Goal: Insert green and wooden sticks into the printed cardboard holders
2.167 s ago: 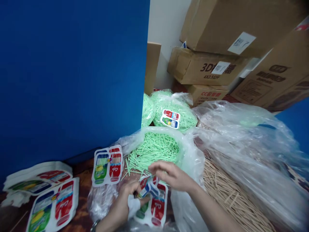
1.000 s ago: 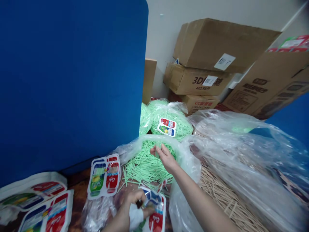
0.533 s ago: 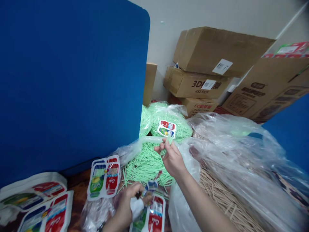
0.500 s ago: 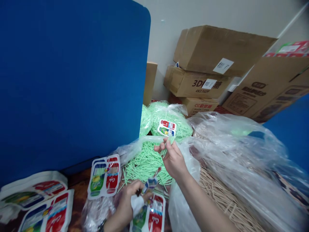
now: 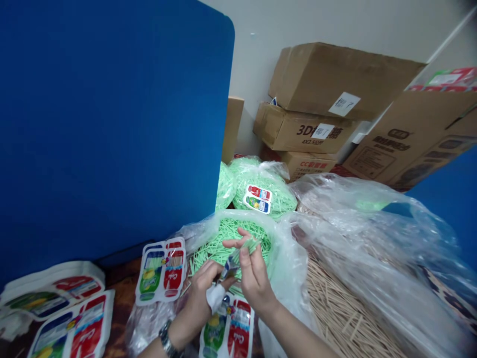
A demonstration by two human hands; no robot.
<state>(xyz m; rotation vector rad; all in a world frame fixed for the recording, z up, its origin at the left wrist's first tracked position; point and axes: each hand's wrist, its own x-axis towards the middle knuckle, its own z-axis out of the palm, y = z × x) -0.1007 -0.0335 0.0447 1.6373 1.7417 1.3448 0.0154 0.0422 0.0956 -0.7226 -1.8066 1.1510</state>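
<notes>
My left hand, with a white wrap on a finger and a watch at the wrist, is closed on a small printed pouch. Thin light-green sticks are pinched in my right hand, their lower ends close to the pouch's top; whether they are inside it I cannot tell. Both hands hover over an open plastic bag full of green sticks. Below them lies a pack printed with green and red bottle shapes. Another such pack, showing sticks inside, rests left of my left hand.
More printed packs are stacked at the lower left. Brown sticks fill a clear bag on the right. A filled green bag stands behind. A blue panel rises at left; cardboard boxes are piled at the back.
My right hand has come down and slightly left with the green sticks, bringing them to the pouch. My left hand keeps its hold on the pouch and has turned it more upright.
</notes>
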